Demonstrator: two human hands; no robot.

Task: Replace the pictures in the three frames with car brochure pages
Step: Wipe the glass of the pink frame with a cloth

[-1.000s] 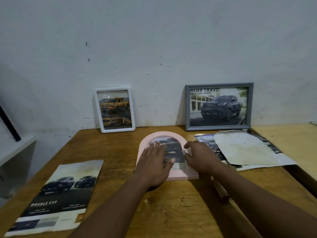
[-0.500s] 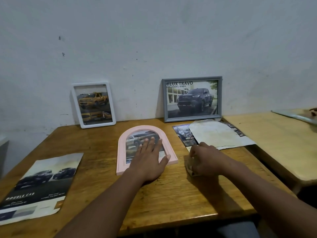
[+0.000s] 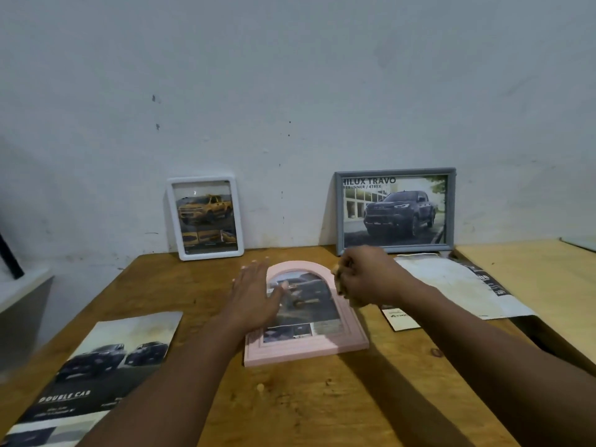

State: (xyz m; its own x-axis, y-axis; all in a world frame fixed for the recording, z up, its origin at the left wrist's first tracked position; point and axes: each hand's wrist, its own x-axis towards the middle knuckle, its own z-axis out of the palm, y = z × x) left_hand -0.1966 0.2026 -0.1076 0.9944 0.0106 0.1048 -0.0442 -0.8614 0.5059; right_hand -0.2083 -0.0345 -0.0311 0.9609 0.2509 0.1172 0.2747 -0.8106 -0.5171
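A pink arched frame lies flat on the wooden table with a dark car picture showing in it. My left hand lies flat, fingers straight, on the frame's left side. My right hand is curled round a small tan wad, cloth or paper, at the frame's upper right edge. A white frame with a yellow pickup picture and a grey frame with a dark pickup page lean upright against the wall.
A car brochure page lies at the table's front left. Worn sheets and brochure pages are piled at the right, with a small card beside them. A second lighter table adjoins on the right.
My right hand took hold of the tan wad on the table right of the pink frame and lifted it to the frame's upper right edge. My left hand stayed on the frame.
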